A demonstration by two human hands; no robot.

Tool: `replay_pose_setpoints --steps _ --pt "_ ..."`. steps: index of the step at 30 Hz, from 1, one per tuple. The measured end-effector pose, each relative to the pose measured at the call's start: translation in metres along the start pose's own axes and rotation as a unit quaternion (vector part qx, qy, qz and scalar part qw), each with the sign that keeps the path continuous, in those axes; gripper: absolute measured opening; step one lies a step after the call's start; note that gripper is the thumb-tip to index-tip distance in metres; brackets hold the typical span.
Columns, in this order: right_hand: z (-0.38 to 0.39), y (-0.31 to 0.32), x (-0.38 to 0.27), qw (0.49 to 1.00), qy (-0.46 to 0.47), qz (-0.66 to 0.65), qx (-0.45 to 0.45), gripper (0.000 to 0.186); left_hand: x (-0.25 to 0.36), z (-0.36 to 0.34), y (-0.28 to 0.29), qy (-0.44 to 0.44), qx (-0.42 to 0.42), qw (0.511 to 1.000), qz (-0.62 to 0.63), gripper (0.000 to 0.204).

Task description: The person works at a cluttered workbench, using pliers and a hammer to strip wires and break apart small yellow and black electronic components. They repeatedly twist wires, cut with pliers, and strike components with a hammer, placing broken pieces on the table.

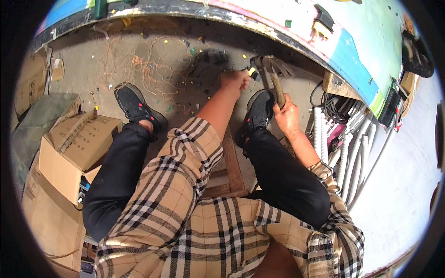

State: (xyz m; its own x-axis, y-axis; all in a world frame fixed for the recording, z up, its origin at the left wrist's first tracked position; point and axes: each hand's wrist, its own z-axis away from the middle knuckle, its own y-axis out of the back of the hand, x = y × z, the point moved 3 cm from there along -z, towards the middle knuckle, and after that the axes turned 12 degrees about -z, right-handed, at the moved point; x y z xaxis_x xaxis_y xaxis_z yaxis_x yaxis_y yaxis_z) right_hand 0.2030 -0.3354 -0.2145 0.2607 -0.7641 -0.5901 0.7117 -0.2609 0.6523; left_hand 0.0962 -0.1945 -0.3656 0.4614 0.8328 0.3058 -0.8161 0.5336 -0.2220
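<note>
Your right grip [287, 116] wraps the hammer [278, 90]; your left grip [235, 84] seemingly pinches a yellow-black piece [252, 72]: steady it before striking.

Left arm reaches forward and inward across the body's midline, elbow slightly bent. Left forearm [214, 111] bare below the sleeve [178, 169]. Left hand [235, 82] out ahead between the feet, fingers curled in, fingertips toward the right, back of hand up; slight blur, exact finger placement unclear. Left wrist near straight.

Right arm bent, elbow out to the side; right forearm [303, 149] angles forward and inward. Right hand [287, 115] beside the right leg, nearer the body than the left, fingers wrapped in a grip, thumb on the inner side. Hands apart, not touching. Legs [121, 180] spread, knees bent wide.
</note>
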Motion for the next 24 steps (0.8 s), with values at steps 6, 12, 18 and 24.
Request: replay_pose_setpoints --steps 6,12,18,24 --pt "0.008 -0.002 -0.003 0.999 -0.025 0.008 -0.026 0.02 -0.047 -0.06 0.007 -0.145 0.144 0.959 -0.198 0.016" --pt "0.018 -0.011 0.012 0.997 -0.044 0.001 -0.061 0.022 -0.037 -0.018 0.004 -0.085 0.181 0.974 -0.106 0.021" --pt "0.013 -0.002 -0.007 0.999 0.029 0.014 -0.012 0.02 -0.045 -0.024 0.006 -0.082 0.184 0.976 -0.078 0.021" --pt "0.016 -0.006 -0.002 1.0 0.016 0.005 -0.018 0.02 -0.057 -0.044 0.006 -0.134 0.202 0.962 -0.125 0.019"
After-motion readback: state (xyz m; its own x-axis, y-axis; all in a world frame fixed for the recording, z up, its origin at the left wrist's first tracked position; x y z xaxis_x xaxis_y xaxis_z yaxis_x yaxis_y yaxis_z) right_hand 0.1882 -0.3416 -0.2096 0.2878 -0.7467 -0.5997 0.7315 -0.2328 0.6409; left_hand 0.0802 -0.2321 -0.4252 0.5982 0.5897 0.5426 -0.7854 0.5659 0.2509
